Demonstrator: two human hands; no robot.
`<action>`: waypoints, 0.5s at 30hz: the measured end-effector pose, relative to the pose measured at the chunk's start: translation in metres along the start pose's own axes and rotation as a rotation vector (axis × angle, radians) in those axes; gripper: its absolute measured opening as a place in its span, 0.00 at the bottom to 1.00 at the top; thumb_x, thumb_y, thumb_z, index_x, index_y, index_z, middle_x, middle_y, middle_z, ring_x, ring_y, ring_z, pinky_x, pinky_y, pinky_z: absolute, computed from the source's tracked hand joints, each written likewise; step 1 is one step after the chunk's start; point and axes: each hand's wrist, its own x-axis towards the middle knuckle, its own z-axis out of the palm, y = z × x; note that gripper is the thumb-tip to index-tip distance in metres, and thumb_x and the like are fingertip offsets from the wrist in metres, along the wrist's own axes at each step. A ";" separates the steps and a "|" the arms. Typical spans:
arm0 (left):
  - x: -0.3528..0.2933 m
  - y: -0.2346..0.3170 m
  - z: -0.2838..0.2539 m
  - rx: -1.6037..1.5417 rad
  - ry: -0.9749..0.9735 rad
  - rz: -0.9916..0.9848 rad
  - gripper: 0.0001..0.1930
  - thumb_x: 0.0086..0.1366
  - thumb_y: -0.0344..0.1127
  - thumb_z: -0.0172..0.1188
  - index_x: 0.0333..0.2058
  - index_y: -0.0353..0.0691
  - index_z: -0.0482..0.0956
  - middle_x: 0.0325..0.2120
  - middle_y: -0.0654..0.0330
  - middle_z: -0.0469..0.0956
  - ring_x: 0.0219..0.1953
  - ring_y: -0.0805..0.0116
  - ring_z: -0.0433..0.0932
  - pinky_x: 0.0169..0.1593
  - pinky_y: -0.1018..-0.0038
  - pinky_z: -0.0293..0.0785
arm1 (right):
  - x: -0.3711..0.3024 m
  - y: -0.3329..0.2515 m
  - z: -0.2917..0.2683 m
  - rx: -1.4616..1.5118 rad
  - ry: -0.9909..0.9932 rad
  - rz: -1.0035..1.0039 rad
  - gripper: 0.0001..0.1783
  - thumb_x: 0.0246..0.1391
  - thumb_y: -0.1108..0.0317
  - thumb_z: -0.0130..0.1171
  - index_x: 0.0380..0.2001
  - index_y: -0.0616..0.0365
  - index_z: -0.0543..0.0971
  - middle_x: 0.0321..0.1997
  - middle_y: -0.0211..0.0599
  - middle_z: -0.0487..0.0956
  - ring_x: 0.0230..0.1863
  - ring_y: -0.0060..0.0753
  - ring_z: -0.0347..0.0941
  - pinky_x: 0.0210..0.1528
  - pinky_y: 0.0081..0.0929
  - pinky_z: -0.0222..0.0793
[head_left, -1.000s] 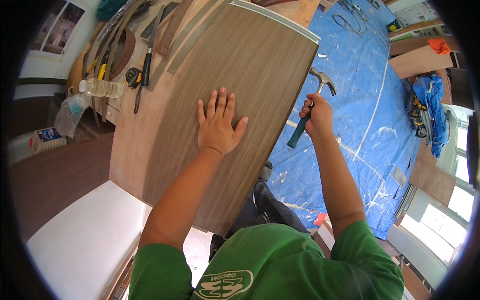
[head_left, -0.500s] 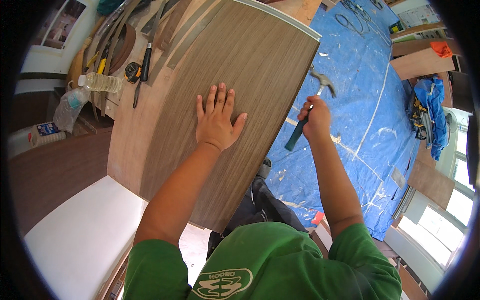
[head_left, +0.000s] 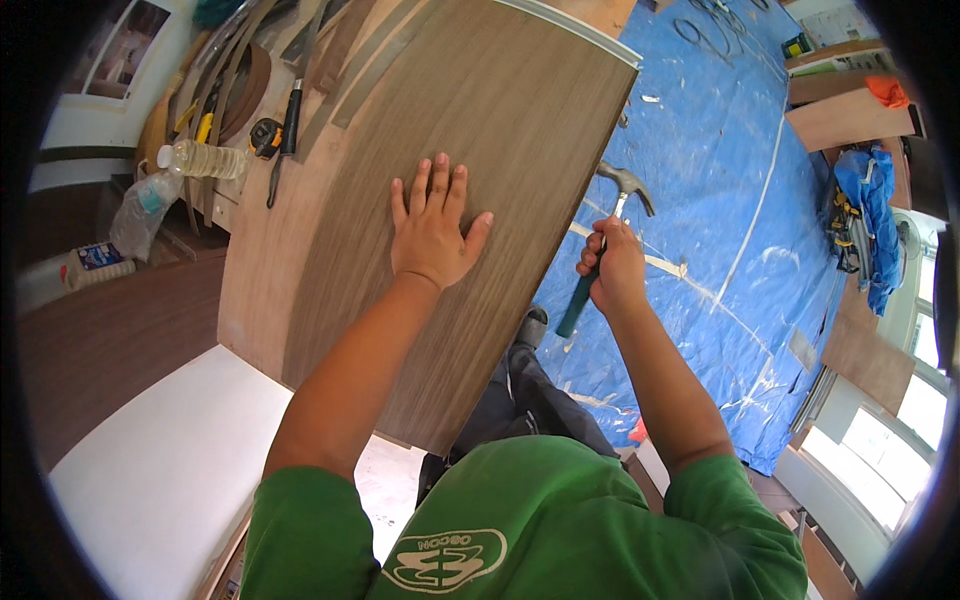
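Head view: right grip [head_left: 617,268] partly hides hammer [head_left: 577,305].

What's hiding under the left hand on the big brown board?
The brown board shows between the spread fingers and all around the left hand. The patch right beneath the palm is covered, so I can't tell whether anything small is there.

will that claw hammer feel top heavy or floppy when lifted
The claw hammer likely feels top heavy, since its metal head sits beyond the right hand. It is probably stiff, as its handle looks straight. Laid down, its curved claw should probably limit rolling.
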 end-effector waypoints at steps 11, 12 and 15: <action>-0.002 -0.001 0.001 -0.002 0.054 0.016 0.39 0.74 0.62 0.42 0.74 0.44 0.55 0.77 0.55 0.49 0.78 0.55 0.44 0.78 0.49 0.32 | -0.023 0.010 -0.019 0.024 -0.004 0.092 0.16 0.73 0.54 0.48 0.43 0.56 0.72 0.23 0.29 0.67 0.19 0.25 0.61 0.23 0.28 0.60; -0.003 -0.001 0.000 -0.005 0.058 0.018 0.39 0.74 0.62 0.43 0.74 0.44 0.55 0.77 0.55 0.49 0.78 0.55 0.44 0.78 0.49 0.32 | -0.026 0.008 -0.021 0.013 0.010 0.077 0.17 0.74 0.53 0.47 0.44 0.56 0.72 0.22 0.29 0.67 0.19 0.25 0.61 0.23 0.29 0.61; -0.001 -0.001 0.002 -0.002 0.085 0.018 0.39 0.73 0.62 0.44 0.74 0.43 0.56 0.77 0.55 0.50 0.78 0.55 0.45 0.78 0.49 0.32 | -0.034 0.005 -0.027 -0.035 0.003 0.024 0.19 0.74 0.52 0.48 0.48 0.58 0.73 0.21 0.29 0.67 0.18 0.26 0.61 0.23 0.28 0.61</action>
